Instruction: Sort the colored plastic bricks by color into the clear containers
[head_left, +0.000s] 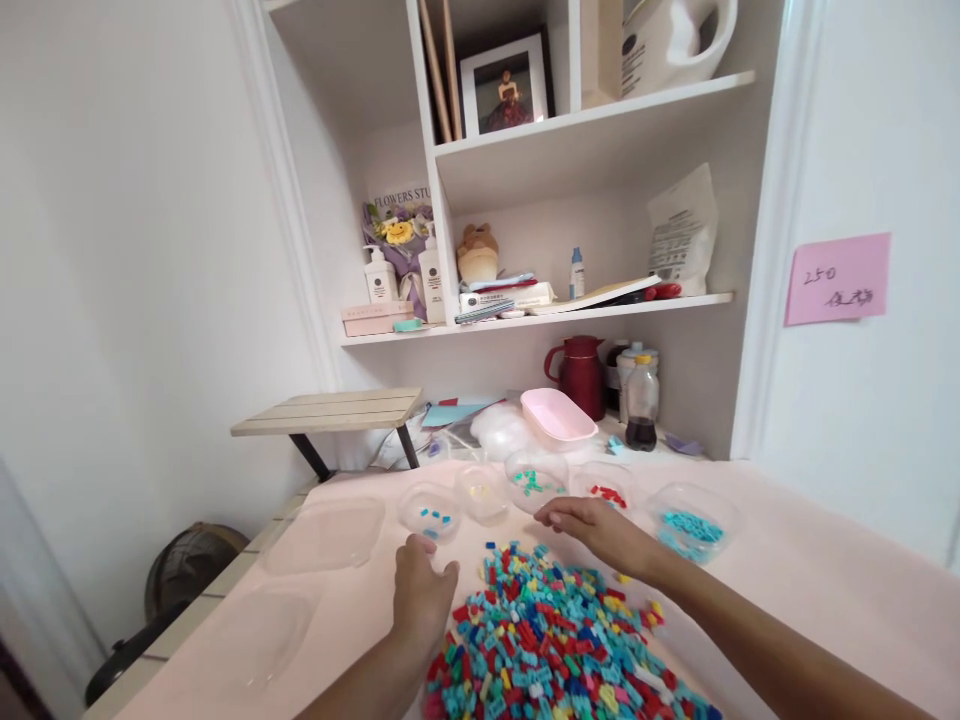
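Observation:
My left hand (421, 592) is over the cloth at the near rim of a clear tub (401, 508) with a few blue bricks (435, 515). Its thumb stands apart from the curled fingers, and nothing shows between them. Just beyond the pile of small mixed-colour toy bricks (555, 640), my right hand (596, 530) reaches leftward, its fingertips pressed together near a clear tub of green bricks (531, 482). Whatever those fingertips hold, if anything, is too small to make out. Red bricks (607, 496) lie in another tub behind the right hand.
A tub of light-blue bricks (691, 526) stands right, and a small tub with yellow bits (480, 492) between the blue and green ones. Clear lids or trays (326, 535) lie left. Behind are a pink basin (559, 415), red jug (582, 375), bottle (642, 405) and wooden stand (330, 412).

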